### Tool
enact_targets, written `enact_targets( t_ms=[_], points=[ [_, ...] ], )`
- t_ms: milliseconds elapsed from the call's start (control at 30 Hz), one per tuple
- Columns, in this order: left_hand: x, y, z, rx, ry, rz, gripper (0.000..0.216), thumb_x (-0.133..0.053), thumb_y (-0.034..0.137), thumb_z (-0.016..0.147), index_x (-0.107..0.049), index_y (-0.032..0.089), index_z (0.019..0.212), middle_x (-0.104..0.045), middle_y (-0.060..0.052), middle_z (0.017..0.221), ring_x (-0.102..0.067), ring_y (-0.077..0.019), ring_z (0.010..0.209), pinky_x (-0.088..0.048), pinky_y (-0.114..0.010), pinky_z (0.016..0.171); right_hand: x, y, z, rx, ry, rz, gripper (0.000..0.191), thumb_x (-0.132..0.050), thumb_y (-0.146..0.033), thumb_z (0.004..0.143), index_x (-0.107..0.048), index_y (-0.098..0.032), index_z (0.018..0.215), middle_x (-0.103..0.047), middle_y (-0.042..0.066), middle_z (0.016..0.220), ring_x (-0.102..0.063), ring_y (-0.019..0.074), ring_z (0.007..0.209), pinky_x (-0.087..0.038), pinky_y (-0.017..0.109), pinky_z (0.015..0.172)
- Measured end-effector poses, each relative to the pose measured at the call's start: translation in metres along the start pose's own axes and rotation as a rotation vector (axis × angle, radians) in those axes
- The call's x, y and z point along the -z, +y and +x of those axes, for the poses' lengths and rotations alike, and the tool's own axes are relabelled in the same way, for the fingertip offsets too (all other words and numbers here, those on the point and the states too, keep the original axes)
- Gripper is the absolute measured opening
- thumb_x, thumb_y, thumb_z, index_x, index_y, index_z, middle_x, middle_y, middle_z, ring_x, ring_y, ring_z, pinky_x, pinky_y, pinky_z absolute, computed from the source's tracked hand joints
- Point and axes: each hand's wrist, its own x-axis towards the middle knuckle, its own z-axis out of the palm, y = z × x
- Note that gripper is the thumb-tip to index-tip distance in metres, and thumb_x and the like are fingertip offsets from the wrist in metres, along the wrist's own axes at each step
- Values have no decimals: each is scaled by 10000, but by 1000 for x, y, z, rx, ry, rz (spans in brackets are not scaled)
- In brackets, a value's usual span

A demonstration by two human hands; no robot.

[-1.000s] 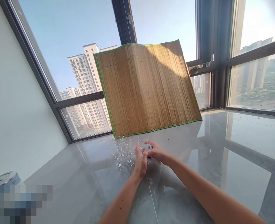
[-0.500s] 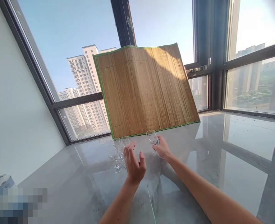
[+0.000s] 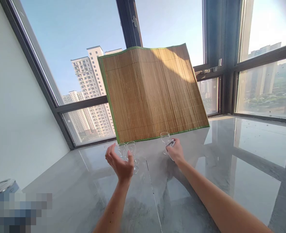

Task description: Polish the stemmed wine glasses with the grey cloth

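My left hand (image 3: 120, 163) is beside a cluster of stemmed glasses (image 3: 131, 147) on the shiny grey surface. Its fingers curve round the near side, with the thumb spread apart from them. Part of the cluster is hidden behind this hand. Further right, my right hand (image 3: 175, 151) is closed on a clear glass, mostly covered by the fingers; a grey and dark pattern shows at the fingertips. Just left of and behind those fingers stands another stemmed glass (image 3: 164, 138), upright and close against them.
Behind the glasses a bamboo mat (image 3: 154, 94) with green edging leans against the window frame (image 3: 129, 22). The glossy grey ledge (image 3: 84, 194) has dark joint lines and reflections. A white wall (image 3: 14, 106) rises at left, and a pale container (image 3: 5, 185) stands at lower left.
My left hand has moved left, from the right of the glass cluster to in front of it. My right hand has shifted slightly right, and the stemmed glass beside it has shifted too.
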Motion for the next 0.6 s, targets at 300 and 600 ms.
enact_targets(
  t_ms=[300, 600],
  points=[
    [-9, -46, 4, 430, 29, -59, 558, -586, 326, 765, -409, 228, 1285, -450, -91, 1230, -478, -252, 1154, -371, -457, 1023, 4, -22, -26, 59, 199, 1, 626, -484, -242, 751, -358, -219, 1364, -545, 118, 1301, -564, 268, 1122, -409, 311, 730],
    [-14, -53, -3, 720, -38, -159, 585, -625, 327, 731, -391, 251, 1262, -491, -41, 1141, -586, -164, 897, -469, -343, 805, -1, -11, -18, -11, -39, -53, 751, -518, -236, 729, -265, -197, 1435, -660, 127, 1089, -645, 279, 926, -432, 330, 682]
  ],
)
